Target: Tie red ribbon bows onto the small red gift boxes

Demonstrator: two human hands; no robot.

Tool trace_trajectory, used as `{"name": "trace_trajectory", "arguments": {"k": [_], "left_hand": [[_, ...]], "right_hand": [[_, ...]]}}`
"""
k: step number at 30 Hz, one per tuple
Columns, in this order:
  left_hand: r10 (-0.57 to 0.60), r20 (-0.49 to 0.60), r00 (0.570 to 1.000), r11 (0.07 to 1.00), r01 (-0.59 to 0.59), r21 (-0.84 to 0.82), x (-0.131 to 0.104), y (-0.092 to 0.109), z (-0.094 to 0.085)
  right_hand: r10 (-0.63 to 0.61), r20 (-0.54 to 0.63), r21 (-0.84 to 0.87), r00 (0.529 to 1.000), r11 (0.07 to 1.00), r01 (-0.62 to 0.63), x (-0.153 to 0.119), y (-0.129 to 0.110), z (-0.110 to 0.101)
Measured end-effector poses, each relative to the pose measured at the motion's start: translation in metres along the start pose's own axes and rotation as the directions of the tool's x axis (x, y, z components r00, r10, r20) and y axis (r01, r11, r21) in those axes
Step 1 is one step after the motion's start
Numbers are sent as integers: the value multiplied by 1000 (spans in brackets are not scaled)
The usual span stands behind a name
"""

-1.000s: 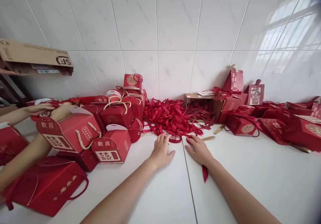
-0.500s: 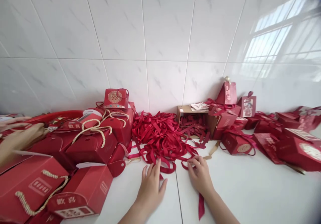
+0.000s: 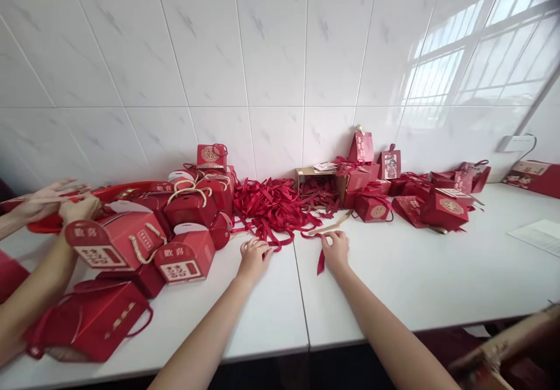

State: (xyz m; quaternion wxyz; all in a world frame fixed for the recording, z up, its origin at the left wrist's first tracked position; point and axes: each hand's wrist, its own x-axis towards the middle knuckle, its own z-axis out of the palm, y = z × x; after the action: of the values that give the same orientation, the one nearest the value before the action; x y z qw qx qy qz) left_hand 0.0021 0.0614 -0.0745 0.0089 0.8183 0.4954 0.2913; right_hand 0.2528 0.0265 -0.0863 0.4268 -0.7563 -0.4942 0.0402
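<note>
A tangled heap of red ribbons [image 3: 275, 203] lies on the white table against the tiled wall. My right hand [image 3: 336, 251] pinches one red ribbon [image 3: 321, 263], whose cut end hangs down toward me over the tabletop. At the heap's front edge, my left hand [image 3: 254, 259] has its fingers drawn together on a ribbon loop [image 3: 284, 242]; the exact grip is partly hidden by the fingers. Just behind the hands, an open-fronted cardboard box [image 3: 305, 174] holds dark red pieces [image 3: 321, 195], with cards on its top.
Red gift boxes with rope handles [image 3: 188, 256] crowd the left side. More red boxes [image 3: 371, 206] stand at the right. Another person's hands [image 3: 81, 209] work by a red tray [image 3: 126, 189] at far left. A paper sheet [image 3: 536, 235] lies far right.
The view has drawn back and shows more of the table. My left hand has gone from spread fingers to closed fingers at the ribbon. My right hand still pinches its ribbon.
</note>
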Motion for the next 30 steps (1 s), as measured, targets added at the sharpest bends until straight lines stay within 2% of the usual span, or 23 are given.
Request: {"name": "trace_trajectory", "arguments": {"k": [3, 6, 9, 12, 20, 30], "left_hand": [[1, 52, 999, 1000, 0, -21, -10, 2, -3], [7, 91, 996, 998, -2, -57, -11, 1, -4], [7, 103, 995, 998, 0, -70, -9, 0, -3], [16, 112, 994, 998, -9, -59, -7, -1, -1], [36, 114, 993, 999, -38, 10, -1, 4, 3], [67, 104, 992, 995, -75, 66, -3, 8, -1]], "right_hand": [[-17, 114, -36, 993, 999, 21, -24, 6, -16], [-107, 261, -74, 959, 989, 130, -43, 7, -25], [-165, 381, -118, 910, 967, 225, -52, 2, -26], [-153, 449, -166, 880, 954, 250, -52, -3, -23], [-101, 521, -240, 848, 936, 259, -44, -3, -19], [-138, 481, -243, 865, 927, 284, -43, -3, -20]]}}
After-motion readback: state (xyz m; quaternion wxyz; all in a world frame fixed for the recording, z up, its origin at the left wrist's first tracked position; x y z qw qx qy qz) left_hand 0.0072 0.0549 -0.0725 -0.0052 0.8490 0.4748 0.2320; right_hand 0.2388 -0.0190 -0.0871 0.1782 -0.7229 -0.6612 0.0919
